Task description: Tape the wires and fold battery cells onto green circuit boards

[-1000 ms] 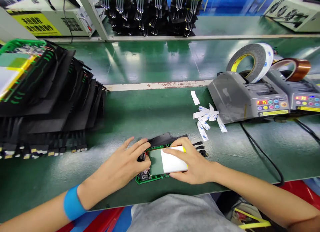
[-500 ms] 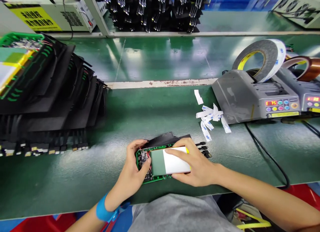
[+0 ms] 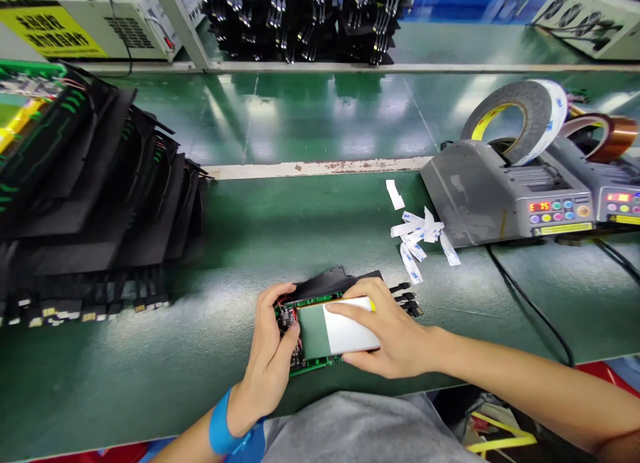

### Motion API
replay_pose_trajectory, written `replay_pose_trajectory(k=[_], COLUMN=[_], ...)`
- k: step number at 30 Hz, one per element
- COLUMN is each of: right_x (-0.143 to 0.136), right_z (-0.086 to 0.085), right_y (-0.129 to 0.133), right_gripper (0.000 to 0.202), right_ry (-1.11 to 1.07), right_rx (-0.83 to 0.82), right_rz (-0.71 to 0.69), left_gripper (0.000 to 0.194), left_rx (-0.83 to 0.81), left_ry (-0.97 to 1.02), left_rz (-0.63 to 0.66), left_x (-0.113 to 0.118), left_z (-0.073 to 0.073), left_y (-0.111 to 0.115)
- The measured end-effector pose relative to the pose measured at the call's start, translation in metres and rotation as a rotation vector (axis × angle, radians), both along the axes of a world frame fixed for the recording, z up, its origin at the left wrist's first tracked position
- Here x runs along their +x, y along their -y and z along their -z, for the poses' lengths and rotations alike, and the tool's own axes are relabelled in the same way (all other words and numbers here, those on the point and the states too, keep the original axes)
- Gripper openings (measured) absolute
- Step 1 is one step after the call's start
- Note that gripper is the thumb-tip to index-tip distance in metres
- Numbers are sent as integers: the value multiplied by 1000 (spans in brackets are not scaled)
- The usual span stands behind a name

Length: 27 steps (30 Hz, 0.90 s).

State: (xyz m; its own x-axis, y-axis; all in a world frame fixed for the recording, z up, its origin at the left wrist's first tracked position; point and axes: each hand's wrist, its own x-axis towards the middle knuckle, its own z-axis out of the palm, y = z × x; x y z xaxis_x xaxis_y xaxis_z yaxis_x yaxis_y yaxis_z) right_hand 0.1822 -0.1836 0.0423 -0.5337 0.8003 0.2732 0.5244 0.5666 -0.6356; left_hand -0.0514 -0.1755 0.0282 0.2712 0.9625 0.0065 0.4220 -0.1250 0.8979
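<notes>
A flat battery pack (image 3: 314,331), part green and part white, lies over a green-edged circuit board (image 3: 320,364) near the table's front edge. My left hand (image 3: 270,350), with a blue band at the wrist, grips the board's left end, its thumb by the red wires. Around the white end of the pack, the fingers of my right hand (image 3: 390,330) are closed, index finger across the top. A black panel (image 3: 320,283) sits behind the board, and short black connectors (image 3: 407,300) stick out on the right, beyond my right hand.
Stacked black panels with cables (image 3: 100,210) fill the left side. White tape strips (image 3: 417,233) lie right of centre, beside a grey tape dispenser (image 3: 475,190) with a large roll. A second dispenser (image 3: 617,196) is further right. Black folded panels (image 3: 300,23) occupy the back shelf.
The view has shifted slightly, so the left stack appears further left. Both hands keep their hold; the pack's left end sits slightly further left and lower over the board.
</notes>
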Motion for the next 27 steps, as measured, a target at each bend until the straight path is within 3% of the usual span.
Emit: replay_pose_trajectory(k=[8,14,20,24,27], right_x=[-4,-3,6,4,-18], right_z=[2,-3,-6,-21,-33], right_y=[2,4,3,-6,-26], right_gripper=[59,55,70,66,47], right_ry=[68,270,390,354,220], right_rx=[12,-1,-33,-43,14], right_rz=[31,-12,-58,-92,-24], left_gripper=[77,75,78,84,81], left_rx=[96,78,75,11,-33], left_ry=[-198,-196,-184,-94,-26], left_rz=[-38,-47,-45,-52,-48], left_x=[10,10,10,4,-3], left_z=[-3,-2,-2,-3,-6], left_y=[-5,-7,-7,-4,-4])
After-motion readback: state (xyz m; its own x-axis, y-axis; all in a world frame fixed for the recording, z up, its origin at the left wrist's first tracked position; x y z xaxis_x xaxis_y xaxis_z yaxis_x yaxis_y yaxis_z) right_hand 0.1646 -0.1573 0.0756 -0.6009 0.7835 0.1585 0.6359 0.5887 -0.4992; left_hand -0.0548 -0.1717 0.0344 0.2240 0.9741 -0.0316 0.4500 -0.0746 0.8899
